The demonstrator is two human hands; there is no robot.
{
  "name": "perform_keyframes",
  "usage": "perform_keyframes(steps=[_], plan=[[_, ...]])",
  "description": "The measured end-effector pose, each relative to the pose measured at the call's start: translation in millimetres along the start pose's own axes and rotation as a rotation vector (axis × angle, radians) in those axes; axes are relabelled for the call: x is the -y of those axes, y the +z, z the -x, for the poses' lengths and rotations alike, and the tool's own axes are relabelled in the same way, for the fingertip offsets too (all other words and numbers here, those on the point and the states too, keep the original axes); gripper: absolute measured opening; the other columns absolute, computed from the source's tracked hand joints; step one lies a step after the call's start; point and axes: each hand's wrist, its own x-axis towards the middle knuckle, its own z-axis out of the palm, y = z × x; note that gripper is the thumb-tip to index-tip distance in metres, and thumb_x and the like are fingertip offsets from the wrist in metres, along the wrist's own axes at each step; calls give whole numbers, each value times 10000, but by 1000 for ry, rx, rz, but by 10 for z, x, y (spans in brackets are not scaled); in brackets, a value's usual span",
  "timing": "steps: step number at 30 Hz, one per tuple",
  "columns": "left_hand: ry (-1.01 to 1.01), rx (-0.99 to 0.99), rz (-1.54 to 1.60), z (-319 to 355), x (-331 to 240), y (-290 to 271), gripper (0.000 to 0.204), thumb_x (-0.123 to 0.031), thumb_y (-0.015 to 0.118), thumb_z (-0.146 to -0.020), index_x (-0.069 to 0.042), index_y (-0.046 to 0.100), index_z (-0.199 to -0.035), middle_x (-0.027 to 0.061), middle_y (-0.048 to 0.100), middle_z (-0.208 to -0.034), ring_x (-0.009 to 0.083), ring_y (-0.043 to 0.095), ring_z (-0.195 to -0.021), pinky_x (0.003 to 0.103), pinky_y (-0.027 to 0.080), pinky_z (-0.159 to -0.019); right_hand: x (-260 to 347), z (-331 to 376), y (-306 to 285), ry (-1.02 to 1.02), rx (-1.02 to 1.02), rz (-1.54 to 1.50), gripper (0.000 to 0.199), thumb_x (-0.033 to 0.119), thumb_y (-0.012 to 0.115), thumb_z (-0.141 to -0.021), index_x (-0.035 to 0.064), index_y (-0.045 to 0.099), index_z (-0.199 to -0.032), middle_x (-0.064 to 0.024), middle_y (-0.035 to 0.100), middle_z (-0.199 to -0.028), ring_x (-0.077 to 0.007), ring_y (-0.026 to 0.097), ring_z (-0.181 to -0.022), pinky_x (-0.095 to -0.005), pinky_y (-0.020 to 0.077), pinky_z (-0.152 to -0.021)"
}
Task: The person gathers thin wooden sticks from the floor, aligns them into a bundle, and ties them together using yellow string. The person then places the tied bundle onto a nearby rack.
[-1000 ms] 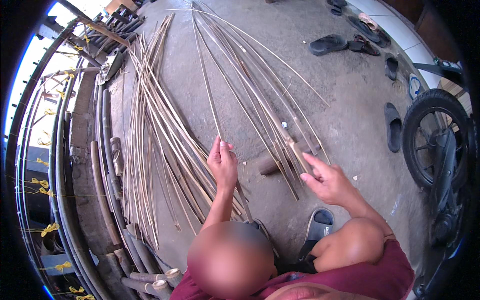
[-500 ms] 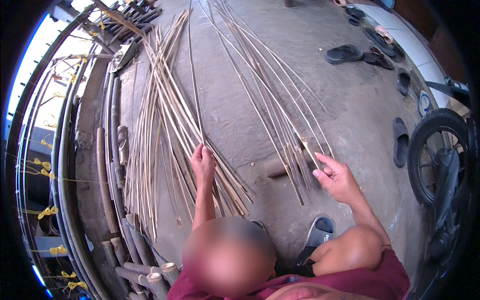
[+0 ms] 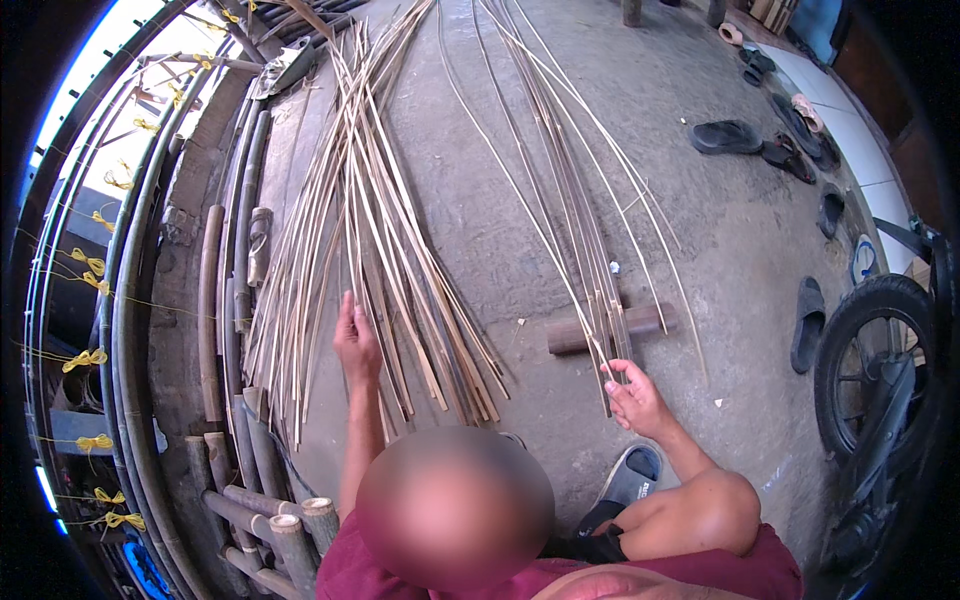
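Pale tan sticks lie in a large pile (image 3: 345, 175) to the left of the log (image 3: 570, 336); a smaller bunch (image 3: 599, 308) crosses over the log. They are probably light, dry and springy, with edges that may splinter, so one should take each gently near its end. Right hand (image 3: 636, 400), on the near side of the log, has fingers curled at the bunch's ends. Left hand (image 3: 357, 345), left of the log, has fingers raised beside the pile. I cannot tell whether either one grips a stick.

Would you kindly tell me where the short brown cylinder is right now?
In the head view, the brown cylinder lies right of centre beneath several thin strips, just beyond the right hand.
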Motion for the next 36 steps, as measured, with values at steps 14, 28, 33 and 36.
perform_keyframes(steps=[14,28,33,36], plan=[[-64,-7,-123,144,90,1058,354,-171,561,-963,-42,585,-1292,140,693,-935,195,648,-824,307,490,-784,-245,-123,133,-40,-86,-36,360,159,576,-960,86,408,-1270,36,458,-569,-46,392,-433,-236,315,-394],[-627,646,822,1022,-1294,1360,356,-304,445,-1034,-68,492,-1296,15,547,-797,118,536,-658,281,458,-612,-481,-262,896,-336,185,507,414,201,477,-986,60,320,-1341,-144,625,-705,-305,647,-622,-418,502,-585],[-281,308,398,367,-900,1032,312,-270,504,-1010,7,607,-1110,42,592,-820,110,518,-728,280,437,-665,-317,-416,778,-499,196,470,442,259,574,-966,72,438,-1342,-130,656,-765,-275,650,-633,-395,496,-577],[51,124,-346,-338,-140,450,315,-241,503,-995,29,645,-1073,170,662,-870,241,613,-814,374,488,-763,-327,-365,373,-394,-7,468,418,244,582,-959,78,469,-1325,-82,636,-726,-163,591,-601,-339,479,-564]])
